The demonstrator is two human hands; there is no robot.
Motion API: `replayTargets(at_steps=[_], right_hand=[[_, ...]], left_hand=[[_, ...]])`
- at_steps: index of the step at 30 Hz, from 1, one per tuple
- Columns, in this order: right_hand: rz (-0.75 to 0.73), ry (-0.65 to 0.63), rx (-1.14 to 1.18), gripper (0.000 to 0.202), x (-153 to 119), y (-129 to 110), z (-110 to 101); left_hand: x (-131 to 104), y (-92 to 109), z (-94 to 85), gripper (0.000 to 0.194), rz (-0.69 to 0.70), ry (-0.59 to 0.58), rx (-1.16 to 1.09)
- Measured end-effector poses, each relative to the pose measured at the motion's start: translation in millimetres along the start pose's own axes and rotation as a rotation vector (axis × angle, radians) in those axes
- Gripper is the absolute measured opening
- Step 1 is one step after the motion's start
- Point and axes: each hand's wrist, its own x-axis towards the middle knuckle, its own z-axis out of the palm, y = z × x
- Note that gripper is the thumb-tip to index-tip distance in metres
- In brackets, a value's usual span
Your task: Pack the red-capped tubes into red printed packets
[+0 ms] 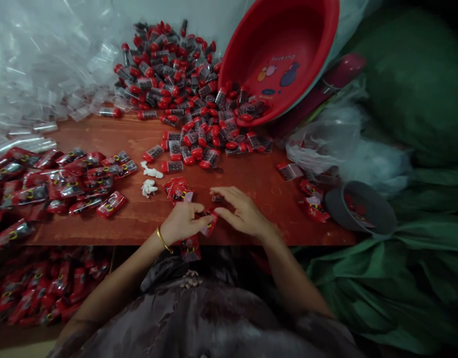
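My left hand (183,221), with a gold bangle at its wrist, pinches a small red printed wrapper (210,224) near the table's front edge. Facing it, my right hand (246,213) has its thumb and fingers apart, the thumb tip close to that wrapper. A small dark piece (217,198) shows by the right fingertips; I cannot make out its kind. Behind my left hand lie more red printed wrappers (178,189). Another red wrapper (190,247) hangs at the table edge below my hands. Two white crumpled bits (150,186) lie to the left.
Red-capped clear containers (169,74) are heaped at the back, spilling from a tilted red basin (277,30). Filled red packets (70,181) pile up at left, with more (46,291) below. Clear plastic pieces (38,64) stand behind. A grey bowl (381,216) sits at right.
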Motion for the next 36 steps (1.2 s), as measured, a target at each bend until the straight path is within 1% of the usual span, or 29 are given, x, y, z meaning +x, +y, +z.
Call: replayTargets(at_steps=[1, 2, 3, 4, 5, 6, 7, 8, 9, 10, 12, 14, 15, 17, 19, 21, 22, 24, 25, 26, 28, 29, 30, 32, 34, 36], right_hand=[[-0.025, -0.024, 0.041, 0.026, 1, -6, 2], [-0.026, -0.020, 0.070, 0.020, 2, -11, 5], [0.002, 0.030, 0.094, 0.016, 1, -13, 9], [0.064, 0.128, 0.125, 0.016, -1, -15, 14], [0.153, 0.256, 0.169, 0.016, -3, -16, 20], [0.253, 0.392, 0.224, 0.016, -6, -16, 27], [0.351, 0.515, 0.281, 0.016, -9, -17, 34], [0.435, 0.612, 0.334, 0.016, -12, -18, 42], [0.499, 0.675, 0.376, 0.016, -14, -20, 51], [0.544, 0.712, 0.406, 0.017, -15, -23, 59], [0.588, 0.752, 0.433, 0.020, -15, -30, 74], [0.590, 0.765, 0.431, 0.023, -14, -35, 85], [0.573, 0.752, 0.417, 0.024, -13, -37, 88], [0.501, 0.674, 0.347, 0.025, -12, -34, 85], [0.406, 0.573, 0.186, 0.028, -14, -25, 72], [0.344, 0.489, -0.056, 0.027, -16, -11, 51], [0.342, 0.461, -0.189, 0.028, -18, -4, 41], [0.346, 0.354, -0.381, 0.042, -20, 11, 24], [0.339, 0.288, -0.429, 0.045, -20, 17, 18], [0.325, 0.219, -0.442, 0.043, -21, 22, 15], [0.313, 0.130, -0.385, 0.028, -21, 28, 14], [0.329, 0.127, -0.327, 0.023, -21, 29, 16], [0.364, 0.151, -0.249, 0.021, -21, 27, 19], [0.460, 0.252, -0.020, 0.024, -23, 18, 24], [0.534, 0.351, 0.273, 0.027, -27, 2, 27], [0.556, 0.413, 0.508, 0.028, -30, -17, 31]], left_hand=[[0, 2, -0.3, 0.035, 0.007, -0.028, 0.040], [-1, 3, -0.6, 0.031, 0.004, -0.025, 0.045], [-1, 4, -0.7, 0.025, -0.007, 0.012, 0.010], [-2, 3, -0.2, 0.019, -0.021, 0.066, -0.062], [-4, 2, 1.0, 0.016, -0.037, 0.124, -0.163], [-5, 0, 3.3, 0.021, -0.053, 0.171, -0.278], [-7, -2, 6.9, 0.028, -0.070, 0.193, -0.391], [-9, -3, 11.7, 0.033, -0.091, 0.196, -0.491], [-11, -4, 17.7, 0.036, -0.117, 0.194, -0.574], [-13, -5, 24.3, 0.036, -0.151, 0.209, -0.640], [-15, -6, 37.0, 0.035, -0.219, 0.314, -0.744], [-16, -7, 45.0, 0.036, -0.277, 0.443, -0.839], [-15, -7, 46.1, 0.036, -0.299, 0.481, -0.881], [-14, -8, 42.2, 0.037, -0.320, 0.518, -0.946], [-14, -8, 32.5, 0.037, -0.313, 0.542, -0.972], [-13, -7, 21.0, 0.038, -0.297, 0.573, -0.979], [-13, -7, 15.9, 0.039, -0.298, 0.588, -0.984], [-11, -5, 8.5, 0.041, -0.319, 0.598, -1.000], [-10, -5, 6.3, 0.042, -0.338, 0.592, -1.009], [-8, -4, 4.9, 0.044, -0.357, 0.579, -1.021], [-5, -3, 3.4, 0.045, -0.395, 0.535, -1.052], [-4, -3, 2.8, 0.046, -0.411, 0.513, -1.069], [-2, -2, 2.0, 0.047, -0.422, 0.496, -1.085], [-1, -1, 0.1, 0.048, -0.430, 0.480, -1.108], [-1, 0, -1.8, 0.048, -0.431, 0.481, -1.122], [-1, 2, -2.3, 0.048, -0.434, 0.480, -1.132]])
